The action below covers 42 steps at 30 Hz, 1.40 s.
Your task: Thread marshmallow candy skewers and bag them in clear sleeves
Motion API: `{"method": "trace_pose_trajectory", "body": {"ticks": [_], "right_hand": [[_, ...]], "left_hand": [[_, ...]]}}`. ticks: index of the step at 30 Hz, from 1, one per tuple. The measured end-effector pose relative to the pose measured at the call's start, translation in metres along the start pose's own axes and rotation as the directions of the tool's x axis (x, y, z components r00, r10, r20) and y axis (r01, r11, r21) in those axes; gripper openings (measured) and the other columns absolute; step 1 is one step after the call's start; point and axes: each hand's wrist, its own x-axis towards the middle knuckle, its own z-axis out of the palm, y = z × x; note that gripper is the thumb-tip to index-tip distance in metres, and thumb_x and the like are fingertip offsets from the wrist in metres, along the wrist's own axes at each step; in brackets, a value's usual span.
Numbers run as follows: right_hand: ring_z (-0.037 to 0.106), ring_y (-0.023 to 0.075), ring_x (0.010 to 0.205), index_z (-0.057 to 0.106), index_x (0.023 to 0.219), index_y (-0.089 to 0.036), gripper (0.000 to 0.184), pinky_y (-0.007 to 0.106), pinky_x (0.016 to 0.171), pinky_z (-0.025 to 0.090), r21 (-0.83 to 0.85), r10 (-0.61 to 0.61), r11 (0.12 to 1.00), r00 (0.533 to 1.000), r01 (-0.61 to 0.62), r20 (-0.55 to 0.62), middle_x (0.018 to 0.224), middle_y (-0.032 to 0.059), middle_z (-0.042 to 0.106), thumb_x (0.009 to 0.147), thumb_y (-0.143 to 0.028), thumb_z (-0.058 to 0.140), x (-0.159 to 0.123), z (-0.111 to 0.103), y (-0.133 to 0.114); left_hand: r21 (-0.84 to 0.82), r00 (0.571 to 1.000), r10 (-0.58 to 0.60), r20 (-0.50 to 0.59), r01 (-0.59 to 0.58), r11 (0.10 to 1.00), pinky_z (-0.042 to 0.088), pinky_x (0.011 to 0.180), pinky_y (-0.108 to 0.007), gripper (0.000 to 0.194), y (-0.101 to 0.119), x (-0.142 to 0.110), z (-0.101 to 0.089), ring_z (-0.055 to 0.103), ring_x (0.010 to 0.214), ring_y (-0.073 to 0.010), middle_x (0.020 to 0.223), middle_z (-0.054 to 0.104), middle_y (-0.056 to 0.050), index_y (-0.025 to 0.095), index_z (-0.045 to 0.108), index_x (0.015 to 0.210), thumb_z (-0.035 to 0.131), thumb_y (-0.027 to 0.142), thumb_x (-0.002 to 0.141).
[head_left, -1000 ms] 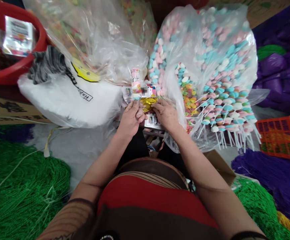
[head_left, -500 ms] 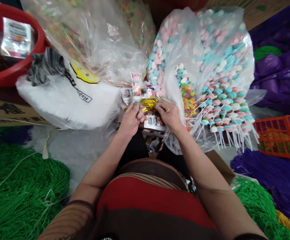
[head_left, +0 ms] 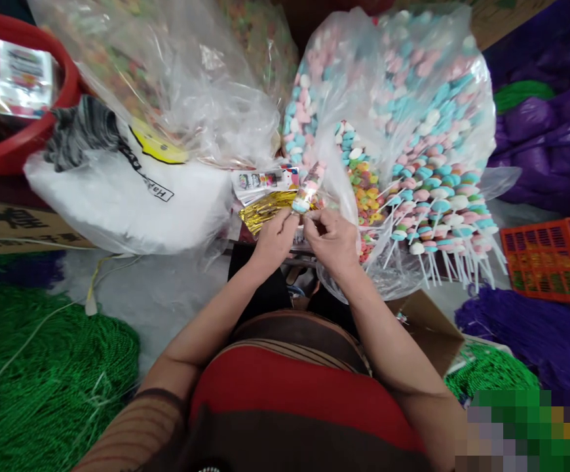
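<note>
Both hands meet at the lower end of a marshmallow candy pop [head_left: 308, 187] in a clear printed wrapper, which tilts up to the right. My left hand [head_left: 278, 241] is closed, its thumb and fingers pinching at the gathered end of the wrapper. Opposite it, my right hand [head_left: 333, 241] pinches the same spot; whether a thin tie is between the fingers is too small to tell. Gold twist ties [head_left: 264, 211] lie in a loose bundle just behind my left hand. Beyond them lie printed white packets [head_left: 260, 182].
A clear bag of pastel marshmallow pops [head_left: 437, 196] with white sticks stands at right, beside ring gummies [head_left: 366, 190]. At left are a white plastic bag [head_left: 132, 203] and a red tub [head_left: 71, 72]. An orange crate [head_left: 543, 262] and green cord [head_left: 54, 354] lie lower down.
My right hand has left the gold twist ties and come to the wrapper's end beside my left hand. My left hand and the candy pop have moved right, and the pop now leans.
</note>
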Motion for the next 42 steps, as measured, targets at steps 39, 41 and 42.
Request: {"method": "trace_pose_trajectory", "body": {"ticks": [39,41,42], "right_hand": [[0.072,0.0218,0.093,0.075,0.076,-0.027,0.019,0.042,0.094,0.058,0.547,0.281,0.817,0.954,-0.182,-0.102,0.089,0.002,0.076,0.087,-0.044,0.077,-0.023,-0.012,0.004],[0.072,0.0208,0.093,0.074,0.079,-0.026,0.016,0.041,0.095,0.056,0.522,0.258,0.839,0.958,-0.156,-0.128,0.09,0.0012,0.075,0.088,-0.04,0.076,-0.022,-0.012,0.003],[0.071,0.0202,0.092,0.074,0.081,-0.026,0.015,0.04,0.094,0.056,0.509,0.257,0.845,0.959,-0.162,-0.122,0.09,0.0009,0.075,0.089,-0.039,0.074,-0.021,-0.012,0.003]], "left_hand": [[-0.274,0.965,-0.136,0.226,0.197,0.941,0.033,0.044,-0.021,0.047,0.015,-0.019,0.032,0.028,0.036,-0.0061,0.045,0.031,0.011,0.021,0.048,0.068,0.056,0.054,0.1],[-0.072,0.994,0.02,0.104,-0.012,0.997,0.033,0.051,-0.022,0.042,0.009,-0.014,0.029,0.033,0.044,-0.0071,0.05,0.037,0.009,0.021,0.049,0.067,0.062,0.045,0.099],[0.038,0.992,0.1,0.08,-0.103,0.994,0.033,0.055,-0.023,0.04,0.006,-0.012,0.026,0.037,0.049,-0.0079,0.053,0.041,0.008,0.021,0.049,0.067,0.064,0.041,0.098]]}}
